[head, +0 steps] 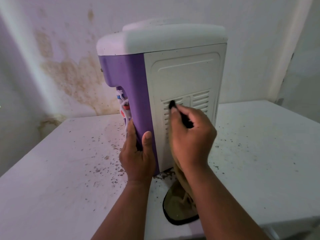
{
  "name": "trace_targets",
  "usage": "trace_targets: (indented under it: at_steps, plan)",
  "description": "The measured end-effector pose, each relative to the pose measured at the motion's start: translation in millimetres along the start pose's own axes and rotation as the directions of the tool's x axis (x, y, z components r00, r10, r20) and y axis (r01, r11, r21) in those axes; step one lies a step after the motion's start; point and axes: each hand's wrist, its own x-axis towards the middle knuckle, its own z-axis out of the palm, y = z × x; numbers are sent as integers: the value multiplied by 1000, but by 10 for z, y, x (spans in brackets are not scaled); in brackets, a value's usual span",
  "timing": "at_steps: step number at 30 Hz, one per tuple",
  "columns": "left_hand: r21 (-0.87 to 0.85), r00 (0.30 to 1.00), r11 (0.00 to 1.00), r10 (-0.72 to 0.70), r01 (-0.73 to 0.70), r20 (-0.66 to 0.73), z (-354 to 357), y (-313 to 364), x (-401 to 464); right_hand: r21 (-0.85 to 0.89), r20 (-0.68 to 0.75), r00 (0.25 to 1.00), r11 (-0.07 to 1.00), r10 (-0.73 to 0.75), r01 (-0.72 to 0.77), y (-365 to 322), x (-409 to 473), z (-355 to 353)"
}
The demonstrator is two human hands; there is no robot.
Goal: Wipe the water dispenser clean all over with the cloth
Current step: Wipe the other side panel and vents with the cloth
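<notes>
A white and purple water dispenser [181,75] stands on a white table [60,179], its white side panel with vent slots facing me. My left hand [137,153] grips the purple front corner near the base, thumb on the edge. My right hand [189,135] holds a tan cloth with a black edge [180,205] and presses a black-edged bit of it against the vent slots. The rest of the cloth hangs under my wrist down onto the table. Red and blue taps [123,108] show at the dispenser's front, on the left.
Dark specks and dirt are scattered over the table around the dispenser. A stained, mould-marked wall [69,75] stands close behind and to the left. The table's front edge lies near my forearms.
</notes>
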Motion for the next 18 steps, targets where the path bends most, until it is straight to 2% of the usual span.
trace_targets:
  at_steps: [2, 3, 7, 11, 16, 18]
  plan:
    - [-5, 1000, 1000, 3, -3, 13, -3, -1, -3, 18, -66, 992, 994, 107, -106, 25, 35, -42]
    - [-9, 1000, 1000, 2, -1, 16, -7, 1, -8, 15, -68, 992, 994, 106, -105, 15, 30, -49]
    - [-17, 1000, 1000, -1, 2, 21, -16, 0, -8, -23, 71, 997, 1000, -1, 2, -23, -84, -53]
    - [-28, 999, 1000, -2, 3, 34, -18, -12, -6, -15, -56, 989, 990, 137, -138, 42, -19, -108]
    - [-13, 999, 1000, 5, -4, 34, -13, -24, 3, -56, 74, 997, 998, -6, 11, -26, -96, -53]
    - [-12, 999, 1000, 18, -18, 30, -11, -24, 2, -58, 22, 999, 997, 46, -44, 7, -60, -65]
